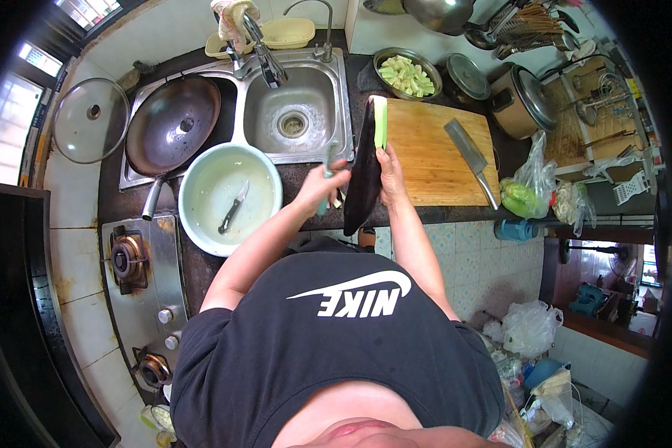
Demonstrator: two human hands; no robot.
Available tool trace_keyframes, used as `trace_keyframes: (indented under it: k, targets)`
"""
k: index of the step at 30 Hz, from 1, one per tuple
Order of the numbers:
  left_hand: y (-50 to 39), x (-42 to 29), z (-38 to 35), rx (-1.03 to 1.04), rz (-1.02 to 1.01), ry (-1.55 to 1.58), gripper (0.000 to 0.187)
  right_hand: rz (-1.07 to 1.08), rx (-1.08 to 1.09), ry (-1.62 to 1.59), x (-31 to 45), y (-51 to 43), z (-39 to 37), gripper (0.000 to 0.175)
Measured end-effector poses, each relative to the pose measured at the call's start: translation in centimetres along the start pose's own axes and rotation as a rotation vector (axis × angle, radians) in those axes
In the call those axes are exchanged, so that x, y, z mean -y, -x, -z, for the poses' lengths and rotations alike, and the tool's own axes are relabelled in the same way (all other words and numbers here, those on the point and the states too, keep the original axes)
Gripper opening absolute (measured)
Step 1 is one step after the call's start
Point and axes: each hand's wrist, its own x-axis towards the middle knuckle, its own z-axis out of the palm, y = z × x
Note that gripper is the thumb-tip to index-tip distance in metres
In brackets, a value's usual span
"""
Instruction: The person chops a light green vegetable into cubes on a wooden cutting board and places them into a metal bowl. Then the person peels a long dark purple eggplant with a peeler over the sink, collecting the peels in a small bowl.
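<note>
My right hand (391, 173) grips a long dark-purple eggplant (363, 173) around its near side, holding it lengthwise above the counter's front edge. A pale green peeled strip (380, 123) runs down the upper part of its right side. In my left hand (320, 187) is a light blue-green peeler (329, 162), blurred, just left of the eggplant and apart from it. A few peel scraps (340, 199) show below that hand. To the right lies a wooden cutting board (420, 151) with a cleaver (470, 157) on it.
A pale blue basin (187, 196) holds water and a small black-handled knife (235, 207). Behind are a steel sink (319, 134) and a wok (168, 129). A metal bowl (437, 78) contains cut pale green pieces. Left is a gas stove (157, 269); right are a rice cooker (512, 106) and bagged vegetables (523, 193).
</note>
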Motion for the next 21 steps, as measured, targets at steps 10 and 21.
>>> trace_keyframes:
  k: [10, 21]
  targets:
    - [0.9, -1.5, -2.3, 0.038, -0.115, -0.046, 0.055, 0.116, -0.083, 0.443, 1.1, 0.5, -2.8, 0.055]
    - [-0.4, -11.0, 2.4, -0.485, -0.700, -0.963, 0.032, 0.172, 0.150, 0.495, 1.3, 2.0, -3.0, 0.059]
